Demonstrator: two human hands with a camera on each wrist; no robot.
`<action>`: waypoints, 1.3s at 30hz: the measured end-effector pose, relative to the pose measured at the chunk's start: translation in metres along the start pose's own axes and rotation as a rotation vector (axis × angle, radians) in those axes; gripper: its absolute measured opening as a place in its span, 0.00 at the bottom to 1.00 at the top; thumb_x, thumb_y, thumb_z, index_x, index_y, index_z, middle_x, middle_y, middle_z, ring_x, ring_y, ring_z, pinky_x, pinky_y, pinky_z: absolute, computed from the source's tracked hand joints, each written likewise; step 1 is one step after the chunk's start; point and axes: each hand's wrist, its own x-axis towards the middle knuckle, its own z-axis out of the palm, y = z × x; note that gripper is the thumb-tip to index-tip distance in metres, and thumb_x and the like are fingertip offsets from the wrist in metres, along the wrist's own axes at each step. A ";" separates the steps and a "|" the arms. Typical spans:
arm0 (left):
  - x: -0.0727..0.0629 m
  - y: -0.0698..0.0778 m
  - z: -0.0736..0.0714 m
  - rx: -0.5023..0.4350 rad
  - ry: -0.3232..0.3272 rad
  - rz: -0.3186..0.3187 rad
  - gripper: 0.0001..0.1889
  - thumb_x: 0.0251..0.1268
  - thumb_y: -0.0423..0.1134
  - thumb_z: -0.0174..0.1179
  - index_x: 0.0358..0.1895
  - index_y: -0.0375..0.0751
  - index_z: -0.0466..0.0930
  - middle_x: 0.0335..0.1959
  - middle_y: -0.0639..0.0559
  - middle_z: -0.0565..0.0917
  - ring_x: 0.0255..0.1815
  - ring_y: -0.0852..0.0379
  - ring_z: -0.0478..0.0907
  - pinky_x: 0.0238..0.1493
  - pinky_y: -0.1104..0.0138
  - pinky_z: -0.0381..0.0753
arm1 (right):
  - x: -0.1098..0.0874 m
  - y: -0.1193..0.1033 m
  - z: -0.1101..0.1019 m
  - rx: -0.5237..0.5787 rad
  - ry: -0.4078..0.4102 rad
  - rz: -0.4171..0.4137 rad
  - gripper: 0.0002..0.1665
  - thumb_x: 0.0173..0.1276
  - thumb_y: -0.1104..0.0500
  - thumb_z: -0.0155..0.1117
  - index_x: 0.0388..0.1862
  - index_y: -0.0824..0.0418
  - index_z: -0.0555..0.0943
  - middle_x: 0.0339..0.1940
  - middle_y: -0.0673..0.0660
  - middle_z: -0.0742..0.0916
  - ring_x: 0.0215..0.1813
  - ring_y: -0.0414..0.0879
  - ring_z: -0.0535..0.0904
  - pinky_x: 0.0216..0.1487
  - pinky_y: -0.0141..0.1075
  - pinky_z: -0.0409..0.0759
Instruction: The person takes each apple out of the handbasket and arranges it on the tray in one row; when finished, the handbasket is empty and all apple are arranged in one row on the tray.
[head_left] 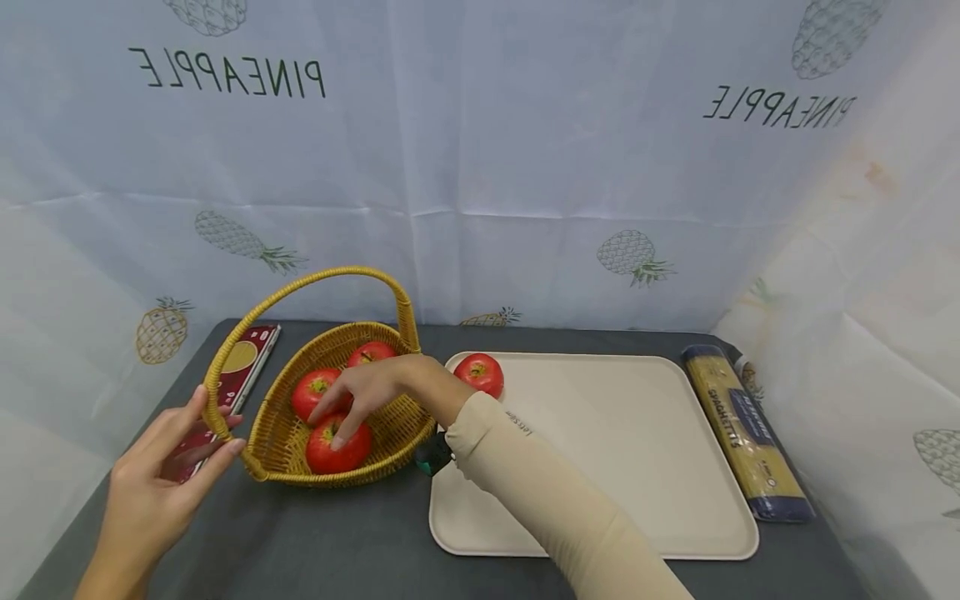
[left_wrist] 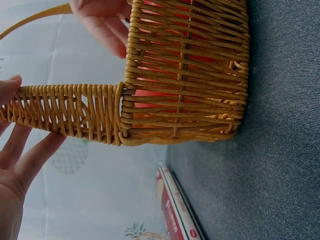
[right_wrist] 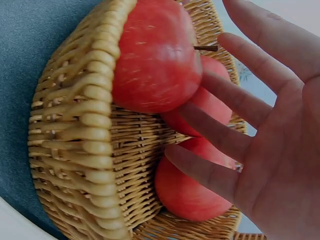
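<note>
A yellow wicker basket [head_left: 401,425] stands on the dark table with three red apples visible in it. My left hand [head_left: 153,487] holds the low left end of its arched handle [head_left: 345,272], thumb on one side and fingers on the other, as the left wrist view also shows. Inside the basket, my right hand [head_left: 371,387] hovers over the front apple [head_left: 339,454], with the left apple [head_left: 309,393] and the back apple [head_left: 371,352] close by. Its fingers [right_wrist: 220,120] look extended and loose beside the apples in the right wrist view, not wrapped around any.
Right of the basket lies a beige tray [head_left: 615,458], a fourth red apple [head_left: 480,373] at its back left corner. A spaghetti packet [head_left: 742,433] lies along the tray's right side. Behind the left hand is a flat red box or book [head_left: 251,354]. Pineapple-print curtain [head_left: 525,167] surrounds the table.
</note>
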 end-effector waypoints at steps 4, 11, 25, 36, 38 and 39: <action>-0.001 -0.001 -0.002 0.015 -0.001 -0.013 0.39 0.60 0.37 0.70 0.70 0.18 0.65 0.52 0.56 0.82 0.53 0.72 0.86 0.52 0.81 0.82 | 0.003 0.000 0.003 -0.002 -0.007 -0.002 0.36 0.68 0.48 0.72 0.74 0.50 0.74 0.72 0.44 0.79 0.70 0.32 0.70 0.64 0.19 0.74; -0.002 -0.002 -0.002 0.029 -0.007 -0.016 0.37 0.60 0.29 0.70 0.70 0.18 0.65 0.52 0.57 0.82 0.52 0.73 0.86 0.52 0.81 0.82 | 0.005 0.000 0.006 -0.020 -0.024 0.043 0.34 0.68 0.49 0.72 0.72 0.50 0.76 0.67 0.44 0.82 0.62 0.33 0.78 0.60 0.19 0.77; -0.003 -0.005 -0.002 0.043 0.004 -0.041 0.37 0.58 0.30 0.71 0.69 0.19 0.67 0.51 0.58 0.83 0.51 0.74 0.86 0.51 0.82 0.82 | 0.006 -0.006 0.005 -0.083 -0.056 0.117 0.34 0.68 0.46 0.70 0.73 0.44 0.75 0.68 0.43 0.78 0.67 0.34 0.69 0.65 0.25 0.76; -0.003 -0.004 -0.002 0.013 -0.001 -0.014 0.38 0.60 0.35 0.71 0.70 0.18 0.65 0.52 0.57 0.83 0.52 0.71 0.86 0.52 0.81 0.82 | 0.003 -0.006 0.007 -0.043 -0.034 0.234 0.24 0.66 0.45 0.73 0.61 0.43 0.83 0.56 0.40 0.80 0.58 0.35 0.71 0.53 0.30 0.83; -0.003 -0.005 -0.002 0.009 0.000 -0.014 0.38 0.60 0.34 0.71 0.70 0.18 0.65 0.52 0.57 0.83 0.52 0.71 0.86 0.52 0.81 0.82 | 0.003 -0.005 0.006 -0.036 -0.033 0.260 0.23 0.66 0.46 0.73 0.60 0.42 0.83 0.56 0.39 0.81 0.58 0.35 0.73 0.53 0.33 0.86; -0.003 -0.005 -0.002 0.008 0.000 -0.013 0.38 0.60 0.34 0.71 0.70 0.18 0.65 0.52 0.57 0.83 0.52 0.71 0.86 0.52 0.81 0.82 | 0.002 -0.004 0.006 -0.033 -0.031 0.272 0.23 0.66 0.46 0.73 0.59 0.41 0.84 0.56 0.39 0.81 0.58 0.35 0.73 0.54 0.36 0.86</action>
